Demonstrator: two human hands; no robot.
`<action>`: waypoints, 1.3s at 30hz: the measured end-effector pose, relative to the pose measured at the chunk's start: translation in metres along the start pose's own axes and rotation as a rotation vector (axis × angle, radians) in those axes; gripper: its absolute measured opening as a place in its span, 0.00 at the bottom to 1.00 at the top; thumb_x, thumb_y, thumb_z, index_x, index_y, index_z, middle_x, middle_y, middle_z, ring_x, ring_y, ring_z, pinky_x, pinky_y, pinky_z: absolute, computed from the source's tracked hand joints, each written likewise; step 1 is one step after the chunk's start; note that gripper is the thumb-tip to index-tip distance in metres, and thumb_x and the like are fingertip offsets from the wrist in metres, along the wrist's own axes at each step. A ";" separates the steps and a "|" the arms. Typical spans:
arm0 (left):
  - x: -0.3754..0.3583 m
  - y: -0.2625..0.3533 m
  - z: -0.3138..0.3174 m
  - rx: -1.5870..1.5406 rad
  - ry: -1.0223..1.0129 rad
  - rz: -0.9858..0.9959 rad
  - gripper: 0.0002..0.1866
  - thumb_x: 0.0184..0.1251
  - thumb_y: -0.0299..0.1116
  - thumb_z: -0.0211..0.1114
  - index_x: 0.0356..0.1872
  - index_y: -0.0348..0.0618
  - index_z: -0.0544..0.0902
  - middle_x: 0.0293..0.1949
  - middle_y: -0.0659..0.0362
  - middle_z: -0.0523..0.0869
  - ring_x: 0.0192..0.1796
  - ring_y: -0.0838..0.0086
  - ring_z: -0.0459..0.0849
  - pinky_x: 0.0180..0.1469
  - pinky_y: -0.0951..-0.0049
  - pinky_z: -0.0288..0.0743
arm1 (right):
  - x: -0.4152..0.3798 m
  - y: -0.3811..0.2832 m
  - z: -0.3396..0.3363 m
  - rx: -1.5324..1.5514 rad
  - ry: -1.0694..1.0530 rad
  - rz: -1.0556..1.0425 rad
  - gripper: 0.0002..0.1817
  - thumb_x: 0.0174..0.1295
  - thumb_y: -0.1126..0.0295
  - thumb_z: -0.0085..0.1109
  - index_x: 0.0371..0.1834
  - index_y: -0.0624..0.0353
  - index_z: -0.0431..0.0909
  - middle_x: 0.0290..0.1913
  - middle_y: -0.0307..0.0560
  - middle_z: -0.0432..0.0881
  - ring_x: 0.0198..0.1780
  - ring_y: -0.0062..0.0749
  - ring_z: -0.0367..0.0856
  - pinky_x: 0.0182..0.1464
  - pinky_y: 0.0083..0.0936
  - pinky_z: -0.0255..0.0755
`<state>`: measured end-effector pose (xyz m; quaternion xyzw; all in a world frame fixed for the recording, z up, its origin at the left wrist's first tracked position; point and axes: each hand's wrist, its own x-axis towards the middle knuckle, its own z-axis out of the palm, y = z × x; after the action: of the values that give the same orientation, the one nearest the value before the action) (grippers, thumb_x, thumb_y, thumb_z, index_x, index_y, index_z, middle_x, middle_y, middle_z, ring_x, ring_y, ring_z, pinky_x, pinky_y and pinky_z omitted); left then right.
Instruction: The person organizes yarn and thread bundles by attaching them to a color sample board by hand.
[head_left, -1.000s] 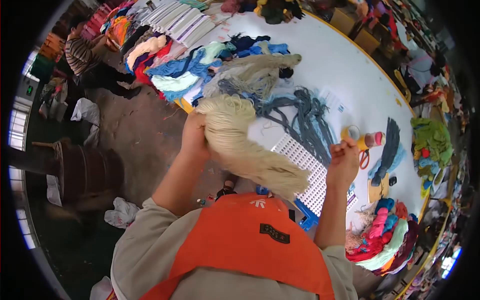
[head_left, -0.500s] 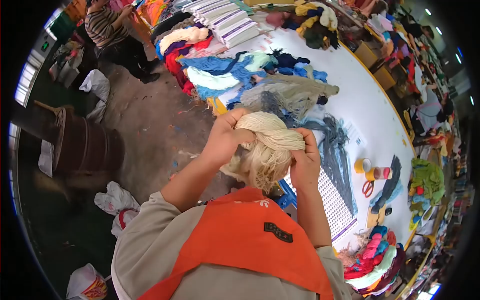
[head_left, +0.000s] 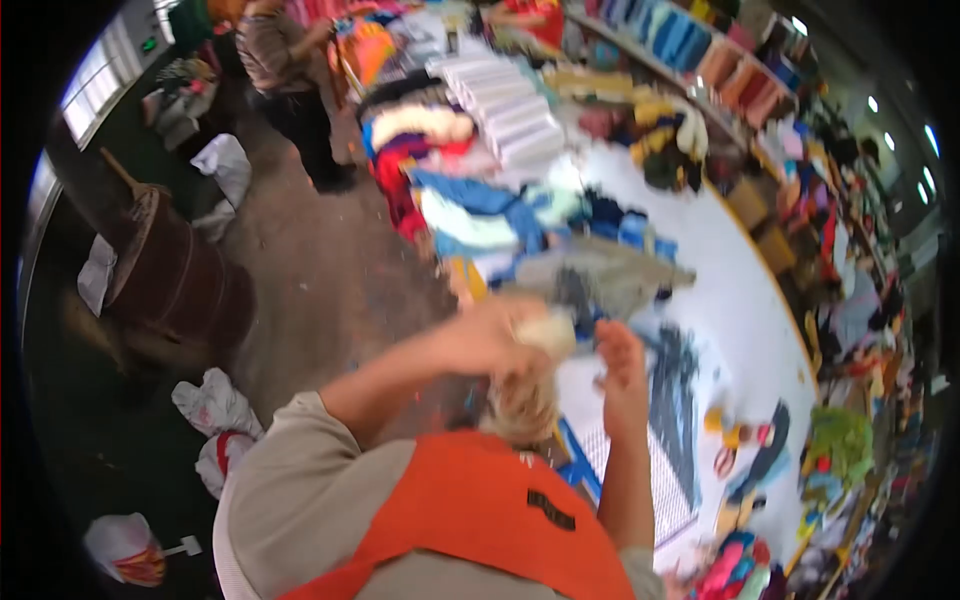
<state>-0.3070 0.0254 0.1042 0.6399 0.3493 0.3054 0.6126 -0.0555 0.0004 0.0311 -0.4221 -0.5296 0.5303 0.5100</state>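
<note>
My left hand (head_left: 492, 335) is wrapped round a cream yarn skein (head_left: 530, 405), whose loose strands hang below it in front of my orange apron. To the right, my right hand (head_left: 620, 355) is off the skein, with its fingers apart and partly curled, blurred by motion. Beyond the hands, a grey-beige yarn bundle (head_left: 600, 275) lies on the white table (head_left: 745, 300). Dark grey-blue yarn (head_left: 675, 400) stretches along the table beside my right hand.
Blue and pale yarns (head_left: 470, 215) and stacked white strips (head_left: 505, 110) lie farther up the table. Tape rolls (head_left: 728, 428) and red-handled scissors (head_left: 724, 461) sit at the right. A brown barrel (head_left: 180, 265) stands left; a person (head_left: 290, 90) stands beyond it.
My right hand has let go of the skein and moved away from it. My left hand still holds it, now lower in view. The view has shifted, showing more of the far shelves.
</note>
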 end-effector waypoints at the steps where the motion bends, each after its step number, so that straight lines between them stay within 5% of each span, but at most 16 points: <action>1: 0.001 0.001 0.005 0.223 -0.026 0.012 0.14 0.58 0.33 0.68 0.44 0.41 0.81 0.28 0.62 0.85 0.27 0.80 0.81 0.29 0.75 0.76 | 0.000 -0.020 0.021 0.067 -0.153 -0.099 0.47 0.43 0.81 0.60 0.73 0.57 0.56 0.71 0.51 0.66 0.74 0.40 0.61 0.74 0.36 0.52; 3: 0.003 0.005 0.009 0.339 -0.184 -0.030 0.15 0.58 0.35 0.68 0.44 0.40 0.81 0.27 0.58 0.85 0.25 0.77 0.82 0.28 0.74 0.76 | 0.000 -0.025 0.056 -0.091 -0.287 -0.172 0.50 0.49 0.76 0.67 0.76 0.53 0.48 0.72 0.52 0.61 0.71 0.39 0.62 0.69 0.33 0.59; 7: -0.011 0.021 -0.015 0.525 -0.231 -0.120 0.18 0.61 0.39 0.68 0.46 0.38 0.80 0.30 0.57 0.86 0.27 0.76 0.84 0.29 0.74 0.77 | 0.002 -0.052 0.065 -0.234 -0.211 0.279 0.45 0.44 0.79 0.68 0.71 0.55 0.61 0.51 0.42 0.78 0.45 0.25 0.79 0.48 0.22 0.73; 9: -0.019 0.017 -0.028 0.167 -0.502 -0.190 0.19 0.64 0.39 0.68 0.48 0.36 0.79 0.34 0.60 0.87 0.29 0.76 0.85 0.30 0.75 0.78 | 0.011 -0.070 0.058 0.002 -0.215 -0.033 0.46 0.36 0.82 0.66 0.68 0.54 0.66 0.51 0.41 0.78 0.46 0.24 0.78 0.48 0.21 0.73; 11: -0.010 0.008 -0.042 -0.027 -0.850 -0.282 0.22 0.66 0.37 0.68 0.55 0.32 0.77 0.45 0.54 0.87 0.44 0.72 0.86 0.44 0.72 0.79 | 0.027 -0.099 0.055 0.062 -0.053 0.003 0.46 0.29 0.85 0.55 0.64 0.55 0.70 0.52 0.42 0.78 0.47 0.25 0.79 0.49 0.21 0.74; 12: -0.010 -0.014 -0.042 -0.226 -0.971 -0.256 0.25 0.65 0.37 0.68 0.57 0.31 0.76 0.48 0.50 0.86 0.49 0.69 0.86 0.50 0.70 0.78 | 0.038 -0.114 0.058 0.262 0.079 0.036 0.42 0.35 0.84 0.49 0.64 0.56 0.70 0.51 0.44 0.78 0.47 0.28 0.80 0.48 0.22 0.76; 13: -0.004 -0.019 -0.046 -0.158 -1.050 -0.189 0.28 0.63 0.36 0.71 0.59 0.29 0.74 0.55 0.45 0.83 0.56 0.63 0.83 0.59 0.67 0.73 | 0.049 -0.113 0.041 0.362 0.001 -0.005 0.34 0.50 0.80 0.46 0.66 0.56 0.66 0.54 0.48 0.77 0.53 0.39 0.80 0.55 0.36 0.77; 15: -0.004 -0.018 -0.036 -0.388 -0.975 -0.197 0.30 0.60 0.37 0.73 0.59 0.28 0.75 0.55 0.44 0.83 0.53 0.59 0.85 0.60 0.66 0.71 | 0.067 -0.104 0.039 0.336 0.084 0.060 0.27 0.61 0.74 0.43 0.67 0.57 0.64 0.56 0.50 0.76 0.57 0.40 0.78 0.59 0.36 0.74; 16: 0.000 -0.015 -0.022 -0.503 -0.955 -0.102 0.29 0.61 0.40 0.73 0.58 0.30 0.76 0.55 0.49 0.83 0.55 0.66 0.84 0.59 0.70 0.72 | 0.074 -0.082 0.033 0.220 0.172 0.164 0.26 0.63 0.72 0.44 0.67 0.58 0.64 0.57 0.51 0.76 0.59 0.40 0.76 0.62 0.35 0.72; 17: 0.006 -0.015 -0.011 -0.465 -0.825 -0.020 0.28 0.63 0.39 0.71 0.58 0.30 0.76 0.55 0.48 0.83 0.54 0.65 0.85 0.58 0.70 0.74 | 0.084 -0.039 0.008 -0.281 0.095 0.097 0.28 0.62 0.74 0.54 0.68 0.57 0.62 0.52 0.50 0.79 0.51 0.37 0.80 0.54 0.31 0.75; 19: 0.021 -0.008 0.006 -0.513 -0.546 0.102 0.23 0.69 0.37 0.65 0.58 0.30 0.76 0.55 0.47 0.83 0.54 0.63 0.85 0.55 0.67 0.77 | 0.066 -0.011 0.007 -0.269 0.190 0.019 0.30 0.59 0.77 0.57 0.67 0.59 0.63 0.52 0.50 0.79 0.52 0.39 0.79 0.56 0.32 0.73; 20: 0.029 0.000 0.017 -0.629 -0.392 0.114 0.23 0.71 0.37 0.63 0.59 0.31 0.75 0.55 0.47 0.82 0.55 0.62 0.84 0.57 0.66 0.77 | 0.053 -0.014 0.003 0.022 0.293 0.046 0.25 0.58 0.78 0.60 0.60 0.61 0.68 0.51 0.46 0.79 0.50 0.33 0.78 0.53 0.28 0.73; 22: 0.043 0.004 0.032 -0.778 -0.125 0.117 0.24 0.73 0.39 0.61 0.62 0.32 0.74 0.58 0.49 0.81 0.57 0.63 0.83 0.59 0.65 0.76 | 0.022 -0.034 -0.001 0.065 0.371 0.048 0.17 0.60 0.78 0.60 0.52 0.61 0.73 0.47 0.43 0.80 0.44 0.26 0.78 0.48 0.23 0.73; 26: 0.049 0.000 0.055 -0.852 -0.116 0.050 0.22 0.74 0.38 0.59 0.62 0.33 0.76 0.62 0.55 0.79 0.62 0.70 0.78 0.60 0.70 0.74 | -0.024 -0.079 0.021 0.011 0.254 0.053 0.05 0.64 0.75 0.61 0.42 0.60 0.79 0.36 0.36 0.78 0.31 0.15 0.74 0.28 0.15 0.69; 30: 0.056 -0.006 0.081 -0.781 -0.202 0.011 0.20 0.74 0.35 0.60 0.60 0.32 0.77 0.61 0.54 0.80 0.58 0.73 0.80 0.57 0.72 0.76 | -0.035 -0.074 0.018 -0.231 0.265 -0.121 0.05 0.63 0.76 0.64 0.40 0.61 0.80 0.35 0.36 0.78 0.28 0.16 0.73 0.28 0.14 0.69; 39: 0.066 -0.012 0.091 -0.456 -0.127 0.173 0.16 0.71 0.27 0.61 0.56 0.31 0.79 0.53 0.55 0.84 0.53 0.77 0.82 0.54 0.76 0.77 | -0.044 -0.069 0.003 0.053 0.361 -0.021 0.05 0.66 0.76 0.61 0.41 0.65 0.80 0.37 0.38 0.79 0.28 0.14 0.75 0.29 0.14 0.73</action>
<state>-0.1956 0.0281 0.0837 0.5304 0.1760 0.3869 0.7335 -0.0469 -0.0494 0.0958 -0.4914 -0.4195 0.4543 0.6133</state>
